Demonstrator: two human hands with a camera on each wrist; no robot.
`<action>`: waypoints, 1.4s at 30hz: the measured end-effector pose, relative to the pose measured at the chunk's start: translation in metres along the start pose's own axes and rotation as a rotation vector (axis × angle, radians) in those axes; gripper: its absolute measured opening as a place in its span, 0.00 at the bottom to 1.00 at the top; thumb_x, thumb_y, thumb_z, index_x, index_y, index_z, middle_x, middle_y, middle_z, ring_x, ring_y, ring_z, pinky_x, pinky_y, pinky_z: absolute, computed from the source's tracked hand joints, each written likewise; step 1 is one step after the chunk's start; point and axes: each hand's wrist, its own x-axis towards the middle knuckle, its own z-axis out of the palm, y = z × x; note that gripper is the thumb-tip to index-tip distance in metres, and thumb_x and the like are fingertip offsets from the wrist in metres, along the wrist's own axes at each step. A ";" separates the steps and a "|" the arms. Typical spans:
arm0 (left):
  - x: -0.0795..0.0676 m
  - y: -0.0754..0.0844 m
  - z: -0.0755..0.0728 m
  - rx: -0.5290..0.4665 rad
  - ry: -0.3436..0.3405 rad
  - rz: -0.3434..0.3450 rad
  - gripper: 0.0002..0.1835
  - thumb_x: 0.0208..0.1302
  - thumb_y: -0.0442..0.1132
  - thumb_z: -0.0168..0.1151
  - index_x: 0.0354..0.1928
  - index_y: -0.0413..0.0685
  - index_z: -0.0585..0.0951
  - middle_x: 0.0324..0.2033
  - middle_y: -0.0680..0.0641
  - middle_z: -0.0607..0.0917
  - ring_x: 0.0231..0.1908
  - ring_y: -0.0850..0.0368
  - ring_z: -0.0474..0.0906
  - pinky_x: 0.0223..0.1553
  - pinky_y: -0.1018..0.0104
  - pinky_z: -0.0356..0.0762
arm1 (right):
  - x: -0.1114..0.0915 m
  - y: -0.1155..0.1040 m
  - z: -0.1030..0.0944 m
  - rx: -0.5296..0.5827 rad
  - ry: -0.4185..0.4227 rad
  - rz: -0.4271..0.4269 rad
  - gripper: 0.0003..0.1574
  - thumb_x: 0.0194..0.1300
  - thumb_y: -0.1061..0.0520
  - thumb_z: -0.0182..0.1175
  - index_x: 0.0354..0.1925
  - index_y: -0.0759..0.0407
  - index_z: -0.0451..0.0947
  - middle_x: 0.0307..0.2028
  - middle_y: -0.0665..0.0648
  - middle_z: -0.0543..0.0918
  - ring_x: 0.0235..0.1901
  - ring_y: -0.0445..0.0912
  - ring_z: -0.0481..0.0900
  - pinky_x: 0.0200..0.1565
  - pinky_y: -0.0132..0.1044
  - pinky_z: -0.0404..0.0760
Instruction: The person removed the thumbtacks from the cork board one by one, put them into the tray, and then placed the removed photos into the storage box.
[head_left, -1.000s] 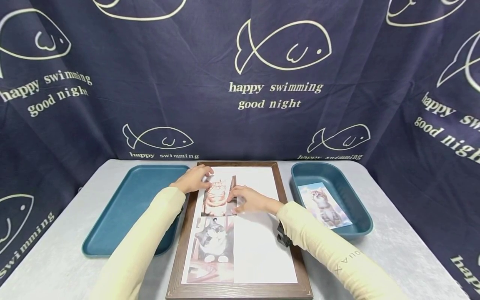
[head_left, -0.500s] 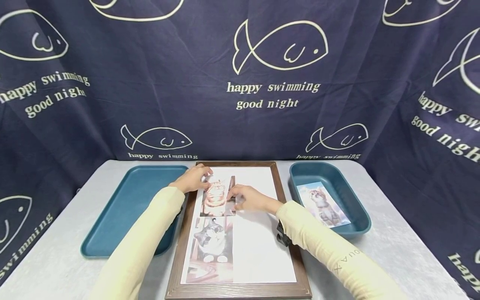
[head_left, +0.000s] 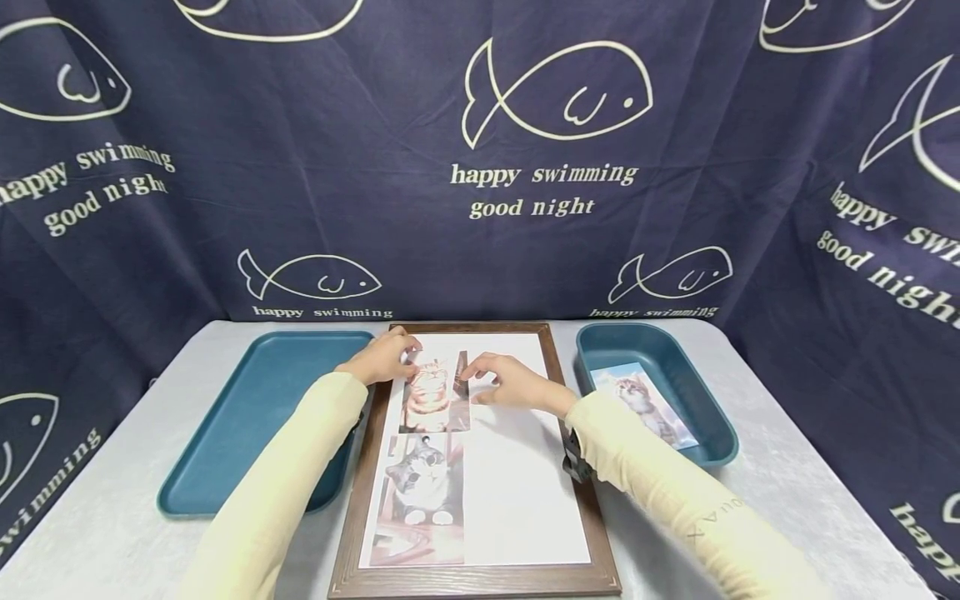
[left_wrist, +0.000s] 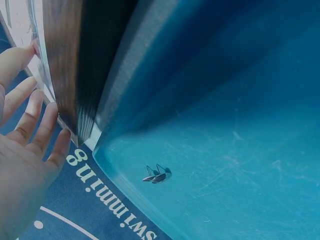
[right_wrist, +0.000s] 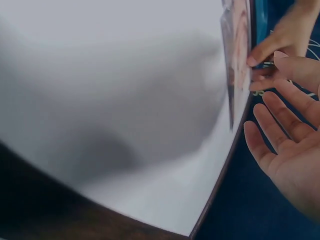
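A brown wooden picture frame (head_left: 352, 508) with a white backing sheet (head_left: 525, 492) lies flat in the head view. In its upper left is a photo of an orange cat (head_left: 427, 404), directly above a photo of a grey-and-white cat (head_left: 423, 504). My left hand (head_left: 384, 357) reaches over the frame's left side, its thumb at the orange cat photo's left edge. In the left wrist view its fingers (left_wrist: 44, 125) spread along the frame's side. My right hand (head_left: 516, 385) hovers just right of that photo, fingers loosely bent and holding nothing.
Left of the frame lies a shallow blue-green tray (head_left: 255, 417); a small dark shape (left_wrist: 157, 174) shows on it in the left wrist view. To the right, a deeper blue-green bin (head_left: 716, 417) contains a kitten photo (head_left: 648, 408). A navy fish-print cloth (head_left: 360, 200) hangs behind.
My right hand has moved right, off the orange cat photo's right edge, and its fingers have parted from it. The left hand stays at the frame's upper left.
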 end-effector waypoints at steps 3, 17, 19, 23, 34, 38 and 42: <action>-0.001 0.001 -0.001 -0.007 -0.003 -0.005 0.22 0.56 0.42 0.63 0.52 0.42 0.76 0.42 0.42 0.74 0.39 0.49 0.70 0.47 0.52 0.67 | -0.002 0.001 -0.007 -0.007 0.009 0.013 0.22 0.54 0.62 0.62 0.49 0.62 0.75 0.49 0.59 0.77 0.50 0.54 0.74 0.47 0.48 0.75; -0.003 0.002 -0.002 -0.030 -0.011 -0.024 0.21 0.57 0.42 0.62 0.52 0.42 0.76 0.43 0.41 0.73 0.40 0.48 0.69 0.46 0.52 0.67 | -0.027 0.010 -0.035 0.002 0.036 0.066 0.22 0.55 0.60 0.63 0.49 0.63 0.74 0.48 0.61 0.77 0.48 0.54 0.75 0.47 0.48 0.75; -0.002 0.001 -0.001 -0.031 -0.009 -0.025 0.21 0.57 0.42 0.62 0.52 0.42 0.76 0.43 0.41 0.73 0.40 0.48 0.69 0.46 0.52 0.67 | -0.030 0.014 -0.039 0.005 0.030 0.082 0.23 0.56 0.60 0.62 0.50 0.64 0.73 0.49 0.62 0.77 0.49 0.55 0.74 0.48 0.49 0.74; -0.002 0.000 0.000 -0.042 -0.010 -0.032 0.21 0.57 0.41 0.62 0.52 0.42 0.75 0.43 0.41 0.73 0.40 0.47 0.68 0.46 0.52 0.66 | -0.039 0.022 -0.045 0.005 0.028 0.098 0.23 0.56 0.60 0.62 0.51 0.66 0.72 0.49 0.64 0.77 0.49 0.57 0.74 0.47 0.48 0.74; 0.001 0.000 0.003 -0.015 -0.007 -0.040 0.23 0.56 0.41 0.62 0.54 0.42 0.75 0.47 0.41 0.73 0.44 0.46 0.70 0.49 0.51 0.67 | -0.067 0.038 -0.068 0.024 0.072 0.123 0.23 0.58 0.58 0.61 0.51 0.64 0.72 0.49 0.64 0.77 0.49 0.57 0.72 0.48 0.48 0.74; 0.000 0.002 0.002 -0.006 -0.006 -0.034 0.23 0.56 0.41 0.62 0.54 0.41 0.74 0.49 0.40 0.74 0.48 0.44 0.70 0.52 0.48 0.66 | -0.080 0.044 -0.077 0.044 0.088 0.151 0.23 0.59 0.57 0.61 0.52 0.64 0.72 0.51 0.65 0.75 0.51 0.59 0.72 0.50 0.49 0.74; 0.000 0.002 0.002 -0.007 -0.003 -0.036 0.22 0.57 0.41 0.62 0.53 0.41 0.73 0.50 0.40 0.74 0.51 0.44 0.70 0.53 0.48 0.65 | -0.091 0.051 -0.085 0.051 0.111 0.168 0.24 0.59 0.57 0.60 0.53 0.66 0.71 0.52 0.65 0.74 0.52 0.60 0.72 0.51 0.51 0.73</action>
